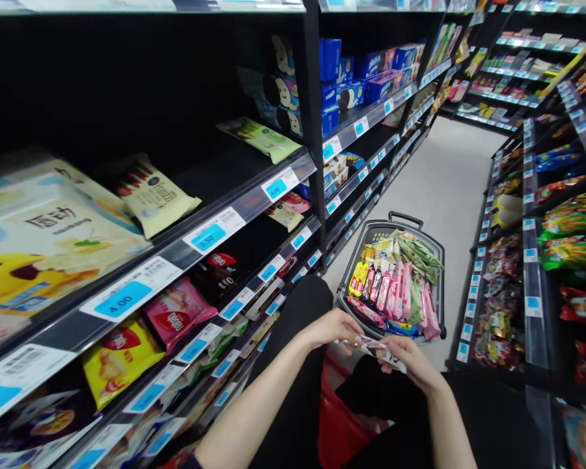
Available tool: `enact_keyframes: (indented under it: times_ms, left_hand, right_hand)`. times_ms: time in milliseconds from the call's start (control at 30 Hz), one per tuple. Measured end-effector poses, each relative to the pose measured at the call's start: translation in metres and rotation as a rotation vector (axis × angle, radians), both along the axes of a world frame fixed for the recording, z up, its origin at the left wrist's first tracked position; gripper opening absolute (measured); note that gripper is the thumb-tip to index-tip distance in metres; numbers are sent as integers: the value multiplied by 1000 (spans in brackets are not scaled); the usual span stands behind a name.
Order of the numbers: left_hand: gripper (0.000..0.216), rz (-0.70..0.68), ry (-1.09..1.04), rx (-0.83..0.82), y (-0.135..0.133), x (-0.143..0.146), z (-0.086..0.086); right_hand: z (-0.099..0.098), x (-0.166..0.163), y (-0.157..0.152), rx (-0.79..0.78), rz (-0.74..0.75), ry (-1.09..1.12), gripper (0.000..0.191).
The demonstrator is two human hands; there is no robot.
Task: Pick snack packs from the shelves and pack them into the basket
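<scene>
My left hand (338, 329) and my right hand (409, 359) meet low in the middle of the view, over my lap. Between them they hold a small whitish snack packet (374, 349) with dark print, one end in each hand. The fingers of both hands are closed on it; its lettering is too blurred to read. Just beyond my hands on the floor stands a grey shopping basket (443, 306) with a folded-down handle. Packed in it are yellow, brown, pink and green snack packets (389, 286).
On the left shelf lie a cream snack packet (156, 195), a green packet (264, 138), a yellow packet (122, 358) and a pink packet (178, 312). Blue cookie boxes (351, 94) stand farther along. A red container (339, 417) is between my legs. Bagged snacks fill the right-hand rack (527, 260).
</scene>
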State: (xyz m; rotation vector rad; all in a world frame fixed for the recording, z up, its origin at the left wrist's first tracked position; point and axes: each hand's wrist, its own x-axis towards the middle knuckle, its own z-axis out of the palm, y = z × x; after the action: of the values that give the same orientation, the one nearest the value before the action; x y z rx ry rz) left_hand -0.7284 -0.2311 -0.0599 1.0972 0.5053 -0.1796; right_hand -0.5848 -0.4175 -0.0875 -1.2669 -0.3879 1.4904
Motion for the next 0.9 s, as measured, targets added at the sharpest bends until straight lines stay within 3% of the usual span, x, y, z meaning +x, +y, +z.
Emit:
enact_keyframes:
  times_ms: [100,167,200,300,400,433,533,600,767,900]
  left_hand:
    - [23,359,-37,-132,11,2,1]
    - [22,592,-84,-289,22,5,3]
    - [20,642,-96,-356,28,9,4]
    - [12,557,-71,-387,51,35,6]
    - [11,395,41,-2,81,89,0]
    - [12,353,121,213,91,110,-5]
    - [27,368,252,427,122,168,-31]
    - [45,385,349,547,138,191,-55]
    - [79,371,573,780,152,203,-110]
    - [68,310,682,803,146,209,-138]
  right_hand:
    - [-40,4,0,-218,-504,336,40]
    - [-72,10,1,-481,-848,394,32]
    - [-86,13,3,-560,-926,390,29]
    - [-121,24,7,-669,-1068,350,28]
    - [-143,30,7,-703,-1187,281,31]
    - [-150,31,6,-691,-1210,259,29]
    - [-166,33,2,-642,-1241,195,18]
    - [-176,36,-1,-634,-1238,154,13]
    - [-193,46,-16,-605,-1109,43,22]
    - [-205,65,-33,-571,-828,-19,29]
